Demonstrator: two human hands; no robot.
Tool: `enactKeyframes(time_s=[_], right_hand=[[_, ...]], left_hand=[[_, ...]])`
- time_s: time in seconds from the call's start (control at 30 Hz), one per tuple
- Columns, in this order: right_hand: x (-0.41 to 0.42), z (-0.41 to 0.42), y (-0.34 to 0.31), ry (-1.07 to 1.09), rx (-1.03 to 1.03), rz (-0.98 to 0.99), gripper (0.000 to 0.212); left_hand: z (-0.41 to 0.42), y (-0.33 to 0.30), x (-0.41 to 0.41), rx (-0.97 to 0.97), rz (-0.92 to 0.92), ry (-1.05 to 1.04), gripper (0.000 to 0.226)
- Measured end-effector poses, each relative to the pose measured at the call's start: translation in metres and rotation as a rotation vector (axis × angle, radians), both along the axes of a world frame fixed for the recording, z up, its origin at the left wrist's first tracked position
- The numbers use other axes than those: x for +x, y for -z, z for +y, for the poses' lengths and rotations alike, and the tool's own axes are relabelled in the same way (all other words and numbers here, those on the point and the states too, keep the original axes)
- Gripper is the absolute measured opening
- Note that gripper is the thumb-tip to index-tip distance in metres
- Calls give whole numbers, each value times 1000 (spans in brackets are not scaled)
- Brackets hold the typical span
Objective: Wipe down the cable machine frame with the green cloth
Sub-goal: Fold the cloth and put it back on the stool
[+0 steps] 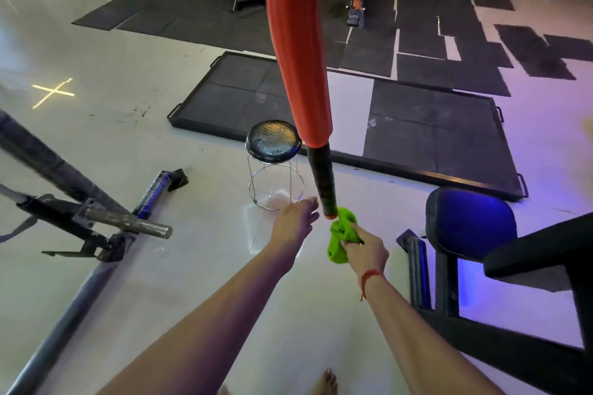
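Right hand is gripping the green cloth, bunched just below the bar's black handle. Left hand is hovering open just left of it.

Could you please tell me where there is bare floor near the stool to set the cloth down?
Bare floor lies left of the stool, between it and the grey bar, and in front of it under the left hand. Right is crowded: the right hand grips the green cloth beside the blue seat.
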State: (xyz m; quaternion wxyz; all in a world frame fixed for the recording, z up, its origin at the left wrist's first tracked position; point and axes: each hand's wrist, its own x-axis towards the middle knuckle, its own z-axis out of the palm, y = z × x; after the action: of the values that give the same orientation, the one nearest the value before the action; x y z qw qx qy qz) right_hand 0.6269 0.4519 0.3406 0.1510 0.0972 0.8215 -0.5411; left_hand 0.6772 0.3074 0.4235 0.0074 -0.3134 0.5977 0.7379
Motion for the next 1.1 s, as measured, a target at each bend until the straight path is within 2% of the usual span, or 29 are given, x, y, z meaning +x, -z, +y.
enactKeyframes(time_s=[0.03, 0.1, 0.17, 0.27, 0.43, 0.53, 0.63, 0.73, 0.8, 0.87, 0.97, 1.1], right_hand=[[2, 3, 7, 0, -38, -93, 47], [14, 4, 15, -6, -247, -260, 44], [29, -3, 9, -48, -430, -399, 34], [41, -21, -3, -173, -513, -485, 29], [48, -72, -16, -294, -532, -455, 43], [41, -108, -21, -335, -526, -420, 36], [28, -149, -23, -293, -536, -420, 27], [13, -189, -32, -219, -577, -427, 26], [0, -212, -39, -189, -593, -424, 26], [-15, -229, -47, -161, -541, -412, 24], [-38, -246, -55, -136, -379, -349, 19], [-70, -265, -55, -101, -336, -304, 22]], left_hand=[[-2, 1, 8, -47, -20, 11, 6], [-9, 10, 25, -135, -53, 11, 4], [-14, 17, 45, -184, -107, -20, 12], [-24, 24, 69, -247, -152, 14, 27], [-60, 31, 90, -392, -179, 23, 32], [-93, 32, 92, -499, -103, 28, 37], [-131, 31, 86, -599, -86, 170, 47], [-171, 33, 65, -763, -14, 237, 32], [-199, 34, 46, -833, 50, 195, 18], [-226, 33, 27, -880, 112, 148, 15], [-261, 23, -1, -910, 201, 188, 16], [-294, 6, -48, -804, 286, 287, 13]])
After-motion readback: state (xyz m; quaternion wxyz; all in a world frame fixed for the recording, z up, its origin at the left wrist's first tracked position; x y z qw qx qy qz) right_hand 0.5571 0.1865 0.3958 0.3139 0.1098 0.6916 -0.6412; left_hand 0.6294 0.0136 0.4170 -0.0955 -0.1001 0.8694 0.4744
